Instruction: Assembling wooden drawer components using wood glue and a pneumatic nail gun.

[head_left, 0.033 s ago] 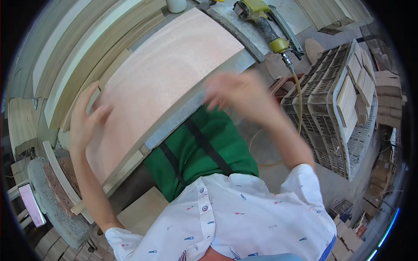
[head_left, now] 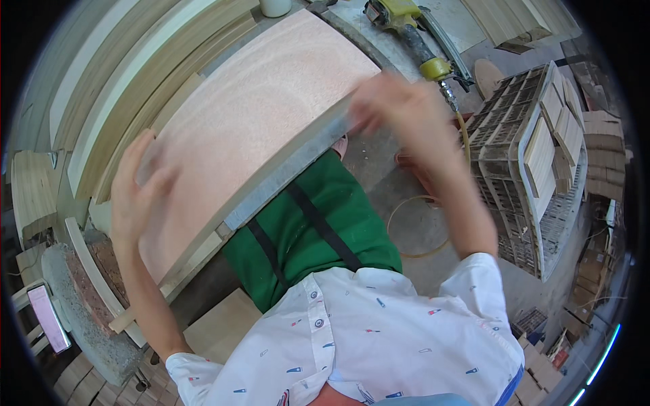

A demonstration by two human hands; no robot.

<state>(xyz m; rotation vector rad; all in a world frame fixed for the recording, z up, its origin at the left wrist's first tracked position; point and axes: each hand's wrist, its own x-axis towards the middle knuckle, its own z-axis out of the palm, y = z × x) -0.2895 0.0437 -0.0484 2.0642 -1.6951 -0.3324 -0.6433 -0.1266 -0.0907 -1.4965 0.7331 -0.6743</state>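
A pale pink, gently curved wooden panel [head_left: 250,115] lies slantwise in front of me on a grey-edged support. My left hand [head_left: 139,189] is at the panel's left end, fingers stretched along the far edge and thumb spread apart over the top face. I cannot tell how firmly it touches the panel. My right hand [head_left: 399,105] is smeared by motion beside the panel's right end, near its corner. The fingers look partly bent, but whether they hold anything does not show.
A yellow-green air nailer [head_left: 433,68] with a hose lies beyond the panel's right end. Curved wooden strips [head_left: 128,128] stand at the far left. A plastic crate [head_left: 528,183] with wood pieces is on the right. A phone [head_left: 49,318] is at the lower left.
My right hand has moved right along the panel's near edge, toward its right corner. The left hand has shifted only slightly, staying at the left end.
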